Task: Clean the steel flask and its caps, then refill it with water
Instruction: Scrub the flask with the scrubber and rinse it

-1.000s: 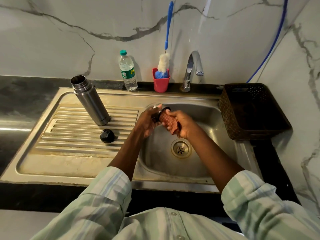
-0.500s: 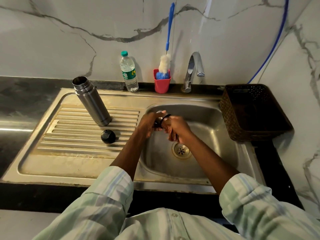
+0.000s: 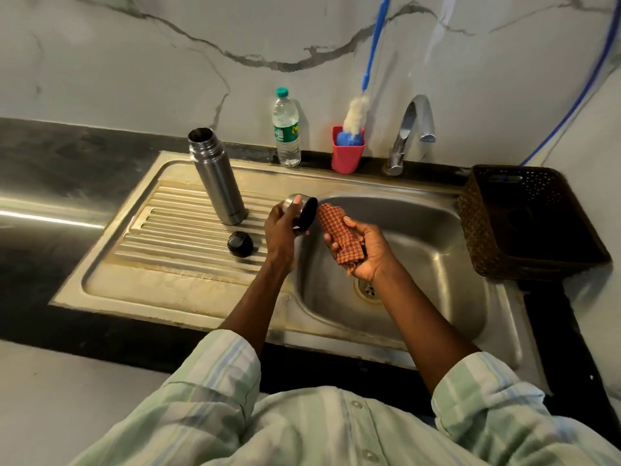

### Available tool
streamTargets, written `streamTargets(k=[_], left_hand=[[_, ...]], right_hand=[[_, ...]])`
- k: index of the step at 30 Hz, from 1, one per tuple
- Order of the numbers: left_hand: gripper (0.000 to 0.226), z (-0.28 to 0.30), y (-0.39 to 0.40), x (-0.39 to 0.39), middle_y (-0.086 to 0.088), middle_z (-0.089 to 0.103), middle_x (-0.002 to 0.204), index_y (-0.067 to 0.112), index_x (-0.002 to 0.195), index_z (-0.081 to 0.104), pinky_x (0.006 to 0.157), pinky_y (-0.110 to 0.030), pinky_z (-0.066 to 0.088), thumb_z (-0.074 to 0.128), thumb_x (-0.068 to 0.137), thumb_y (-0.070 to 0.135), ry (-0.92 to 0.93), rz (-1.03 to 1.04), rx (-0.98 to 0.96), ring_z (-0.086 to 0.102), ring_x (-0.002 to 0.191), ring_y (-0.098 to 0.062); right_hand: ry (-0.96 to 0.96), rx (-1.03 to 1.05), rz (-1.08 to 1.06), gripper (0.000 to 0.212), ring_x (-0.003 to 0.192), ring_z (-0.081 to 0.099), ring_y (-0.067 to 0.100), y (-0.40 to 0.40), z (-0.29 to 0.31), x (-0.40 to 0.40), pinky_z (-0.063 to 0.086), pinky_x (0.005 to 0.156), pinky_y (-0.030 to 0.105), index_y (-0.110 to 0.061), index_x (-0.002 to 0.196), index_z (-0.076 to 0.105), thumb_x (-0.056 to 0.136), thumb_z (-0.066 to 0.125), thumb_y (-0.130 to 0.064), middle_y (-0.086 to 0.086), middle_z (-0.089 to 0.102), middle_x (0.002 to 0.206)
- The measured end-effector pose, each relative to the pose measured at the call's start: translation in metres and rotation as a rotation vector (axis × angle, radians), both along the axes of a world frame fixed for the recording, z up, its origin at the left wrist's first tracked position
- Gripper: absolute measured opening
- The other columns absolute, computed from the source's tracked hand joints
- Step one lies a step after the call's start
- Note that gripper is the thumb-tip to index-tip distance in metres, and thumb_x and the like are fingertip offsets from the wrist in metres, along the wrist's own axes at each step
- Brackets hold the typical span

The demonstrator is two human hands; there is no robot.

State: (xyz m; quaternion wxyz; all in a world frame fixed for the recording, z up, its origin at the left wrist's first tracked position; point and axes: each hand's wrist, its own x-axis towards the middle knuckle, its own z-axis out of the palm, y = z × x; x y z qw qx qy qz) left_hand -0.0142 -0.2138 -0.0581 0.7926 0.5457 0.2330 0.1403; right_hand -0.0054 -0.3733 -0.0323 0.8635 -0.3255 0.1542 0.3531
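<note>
My left hand (image 3: 280, 227) grips steel cup cap (image 3: 300, 210) at basin edge; right hand (image 3: 364, 247) holds checked cloth (image 3: 339, 235) just beside it. Open flask (image 3: 216, 176) upright on drainboard (image 3: 141, 250), black stopper (image 3: 240, 243) near it.

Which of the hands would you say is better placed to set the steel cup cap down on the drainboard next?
Left, probably. The left hand already grips the steel cup cap right beside the drainboard, while the right hand holds the cloth over the basin.
</note>
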Motion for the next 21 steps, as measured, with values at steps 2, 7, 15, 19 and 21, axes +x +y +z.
streamTargets(k=[2, 7, 15, 19, 21], left_hand=[[0.029, 0.002, 0.010, -0.017, -0.005, 0.068, 0.095, 0.007, 0.111, 0.064, 0.061, -0.028, 0.051, 0.067, 0.093, 0.030, -0.085, 0.138, 0.070, 0.065, 0.084, -0.015], [0.045, 0.006, 0.053, -0.053, 0.000, 0.062, 0.110, 0.020, 0.120, 0.057, 0.084, -0.032, 0.057, 0.074, 0.083, 0.040, -0.181, 0.470, 0.307, 0.064, 0.097, -0.011], [0.061, -0.030, 0.117, -0.079, -0.004, 0.054, 0.128, 0.013, 0.134, 0.054, 0.102, -0.028, 0.046, 0.080, 0.080, 0.021, 0.175, 0.609, 0.621, 0.054, 0.116, -0.018], [0.059, -0.047, 0.126, -0.087, -0.008, 0.057, 0.129, 0.014, 0.133, 0.055, 0.102, -0.030, 0.045, 0.078, 0.079, 0.021, 0.302, 0.566, 0.693, 0.056, 0.116, -0.024], [0.062, -0.049, 0.124, -0.089, -0.008, 0.058, 0.129, 0.014, 0.135, 0.053, 0.098, -0.026, 0.043, 0.079, 0.079, 0.022, 0.317, 0.550, 0.697, 0.056, 0.115, -0.022]], right_hand=[[-0.003, 0.040, 0.046, 0.034, 0.079, 0.066, 0.028, 0.015, 0.001, -0.004, 0.056, 0.057, 0.027, 0.001, 0.122, 0.057, 0.096, 0.046, -0.018, 0.017, 0.066, 0.100], [0.036, 0.031, 0.096, 0.032, 0.079, 0.065, 0.029, 0.053, -0.004, -0.012, 0.058, 0.071, 0.038, 0.001, 0.113, 0.060, 0.089, 0.053, -0.019, 0.016, 0.067, 0.093], [0.010, -0.144, 0.215, 0.018, 0.076, 0.068, 0.026, 0.094, -0.004, -0.019, 0.058, 0.071, 0.032, 0.004, 0.102, 0.061, 0.089, 0.055, -0.006, 0.018, 0.070, 0.082], [0.020, -0.215, 0.226, 0.015, 0.080, 0.064, 0.027, 0.101, -0.005, -0.020, 0.057, 0.075, 0.034, 0.002, 0.102, 0.061, 0.088, 0.054, 0.003, 0.017, 0.067, 0.088], [0.020, -0.266, 0.245, 0.017, 0.083, 0.063, 0.028, 0.100, -0.007, -0.020, 0.054, 0.079, 0.040, 0.001, 0.104, 0.061, 0.088, 0.058, 0.001, 0.016, 0.066, 0.092]])
